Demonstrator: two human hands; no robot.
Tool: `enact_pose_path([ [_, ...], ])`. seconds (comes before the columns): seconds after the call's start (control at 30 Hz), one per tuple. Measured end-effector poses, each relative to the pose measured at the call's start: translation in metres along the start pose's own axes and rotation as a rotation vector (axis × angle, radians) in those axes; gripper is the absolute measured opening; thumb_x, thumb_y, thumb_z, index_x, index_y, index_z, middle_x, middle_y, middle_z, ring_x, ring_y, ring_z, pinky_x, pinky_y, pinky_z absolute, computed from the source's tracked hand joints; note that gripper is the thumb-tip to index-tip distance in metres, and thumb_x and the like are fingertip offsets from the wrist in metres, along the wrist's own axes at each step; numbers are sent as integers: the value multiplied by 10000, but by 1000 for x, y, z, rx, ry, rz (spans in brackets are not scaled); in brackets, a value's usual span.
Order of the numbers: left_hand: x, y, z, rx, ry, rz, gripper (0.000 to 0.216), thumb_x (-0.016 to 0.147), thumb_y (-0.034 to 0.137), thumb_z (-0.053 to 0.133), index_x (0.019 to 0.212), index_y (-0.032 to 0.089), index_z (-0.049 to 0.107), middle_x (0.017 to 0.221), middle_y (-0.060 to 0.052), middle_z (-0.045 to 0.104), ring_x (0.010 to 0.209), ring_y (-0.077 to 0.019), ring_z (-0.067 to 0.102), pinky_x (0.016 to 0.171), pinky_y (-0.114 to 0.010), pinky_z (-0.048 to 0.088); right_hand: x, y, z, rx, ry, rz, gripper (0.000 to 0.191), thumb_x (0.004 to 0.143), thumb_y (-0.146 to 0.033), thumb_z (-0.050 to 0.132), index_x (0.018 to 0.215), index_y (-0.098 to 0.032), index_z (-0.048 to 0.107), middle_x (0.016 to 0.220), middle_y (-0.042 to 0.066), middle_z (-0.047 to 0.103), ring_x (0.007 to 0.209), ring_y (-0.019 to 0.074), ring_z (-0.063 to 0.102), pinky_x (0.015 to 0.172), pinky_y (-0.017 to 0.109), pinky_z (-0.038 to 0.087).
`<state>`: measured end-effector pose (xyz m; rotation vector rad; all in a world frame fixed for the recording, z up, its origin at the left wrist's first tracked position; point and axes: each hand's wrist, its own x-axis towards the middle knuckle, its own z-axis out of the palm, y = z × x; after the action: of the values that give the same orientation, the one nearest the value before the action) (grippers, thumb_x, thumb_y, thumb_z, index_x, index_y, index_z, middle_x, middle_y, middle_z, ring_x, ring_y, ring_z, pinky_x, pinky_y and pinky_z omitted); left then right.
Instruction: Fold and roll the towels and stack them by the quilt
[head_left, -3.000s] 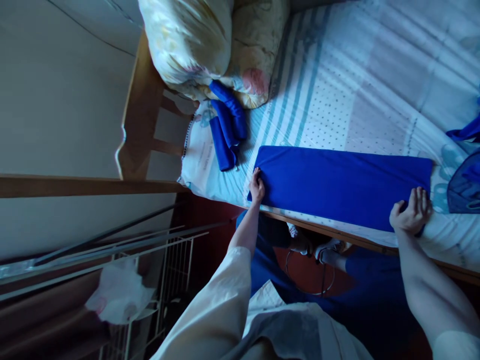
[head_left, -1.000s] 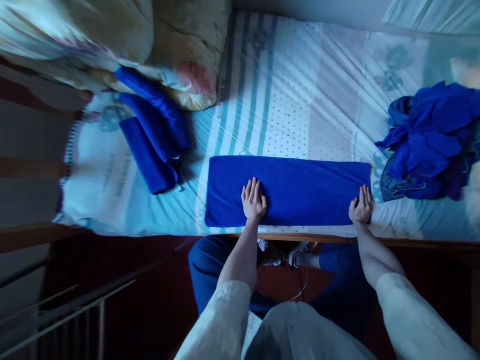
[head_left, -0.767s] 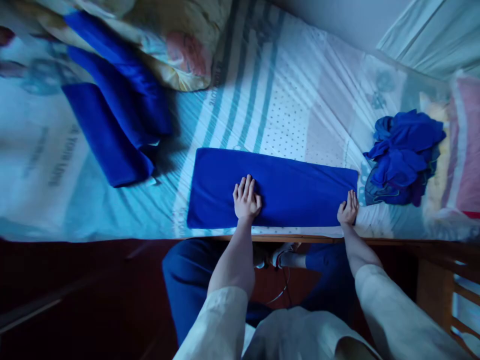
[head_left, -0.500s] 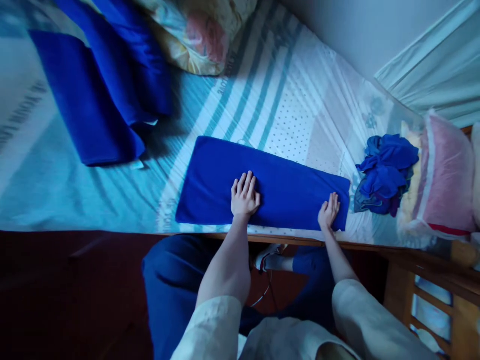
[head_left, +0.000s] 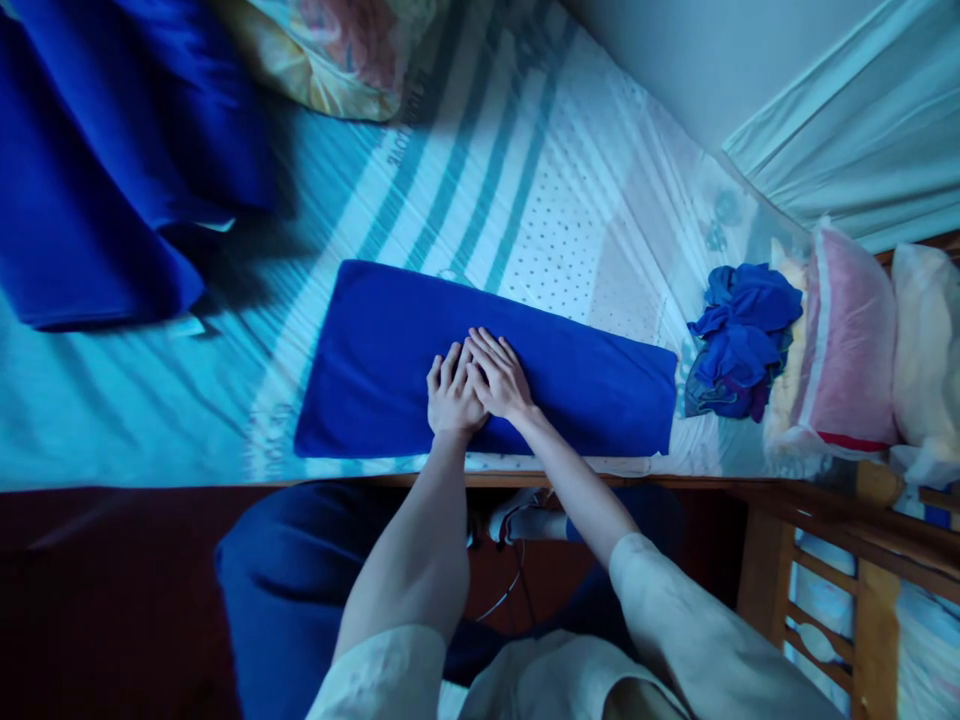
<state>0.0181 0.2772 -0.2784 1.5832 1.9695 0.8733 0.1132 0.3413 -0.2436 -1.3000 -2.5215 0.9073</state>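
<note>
A piece of blue cloth, folded into a long flat shape, lies along the near edge of the bed; its right end is narrower than its left. My left hand rests flat on the middle of it, fingers spread. Beside it, and partly over its fingers, lies my right hand, palm down with the fingers stretched out. Neither hand grips the cloth. What kind of garment or fabric it is, I cannot tell for sure.
More folded blue cloth lies at the upper left, near a yellow patterned bundle. To the right are a crumpled blue heap and a pink pillow. A wooden bed frame edges the patterned sheet.
My right hand has slid left from the cloth's narrow end to meet my left hand. My left hand stays on the cloth's middle. The whole view has shifted slightly.
</note>
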Motion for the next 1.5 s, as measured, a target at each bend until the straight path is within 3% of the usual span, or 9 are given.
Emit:
enact_pose_path([
  [0.47, 1, 11, -6, -15, 37, -7, 627, 830, 285, 516, 1448, 198, 575, 1574, -102, 500, 1519, -324, 370, 1281, -585, 193, -89, 148, -102, -258, 89, 288, 581, 1068, -371, 268, 1610, -187, 362, 1691, 49, 304, 1587, 179, 221, 1319, 436, 140],
  [0.67, 0, 10, -5, -3, 22, -12, 644, 832, 289, 512, 1469, 200, 553, 1597, -101, 470, 1528, -328, 351, 1283, -592, 177, -120, 190, -129, -326, 122, 389, 589, 1061, -337, 252, 1611, -151, 346, 1699, 84, 287, 1594, 199, 192, 1310, 463, 148],
  [0.87, 0, 10, -5, 10, 14, -11, 637, 841, 295, 506, 1468, 191, 551, 1602, -108, 460, 1532, -331, 342, 1283, -592, 166, -139, 218, -145, -368, 154, 461, 595, 1061, -329, 235, 1615, -135, 330, 1710, 90, 253, 1597, 188, 172, 1308, 455, 143],
  [1.23, 0, 10, -4, 36, 6, -11, 641, 854, 275, 516, 1487, 178, 536, 1611, -120, 444, 1538, -340, 326, 1279, -584, 151, -158, 268, -150, -455, 227, 509, 606, 1065, -362, 201, 1641, -188, 277, 1711, 84, 253, 1595, 175, 178, 1300, 457, 162],
  [1.5, 0, 9, -4, 35, 11, -9, 642, 860, 276, 516, 1496, 194, 526, 1612, -111, 443, 1538, -338, 329, 1280, -591, 148, -164, 289, -158, -499, 298, 552, 615, 1059, -333, 198, 1643, -151, 264, 1703, 110, 271, 1597, 190, 175, 1301, 447, 184],
])
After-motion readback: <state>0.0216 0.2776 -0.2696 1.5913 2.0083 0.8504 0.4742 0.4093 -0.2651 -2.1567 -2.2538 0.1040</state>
